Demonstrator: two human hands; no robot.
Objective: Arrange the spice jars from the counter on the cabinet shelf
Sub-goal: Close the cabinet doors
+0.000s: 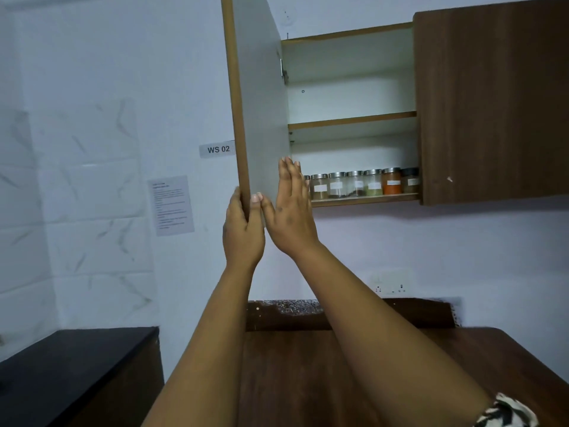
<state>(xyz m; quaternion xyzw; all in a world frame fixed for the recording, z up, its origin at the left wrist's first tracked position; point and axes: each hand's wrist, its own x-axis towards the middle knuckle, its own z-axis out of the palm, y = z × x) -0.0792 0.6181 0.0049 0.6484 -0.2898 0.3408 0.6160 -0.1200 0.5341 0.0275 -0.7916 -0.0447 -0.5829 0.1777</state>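
Two hands meet the open brown-edged, grey-faced cabinet door [258,97]: my left hand [243,229] grips its lower edge, my right hand [289,211] presses flat. Seven labelled glass spice jars [363,184] line the bottom wooden shelf [366,199]. Wall tag [218,149] reads "WS 02".

Wall tag [218,149]: you read "WS 02".
Printed sheet [172,205]: too small for you to read.
Spice jars [363,183]: your labels are illegible.
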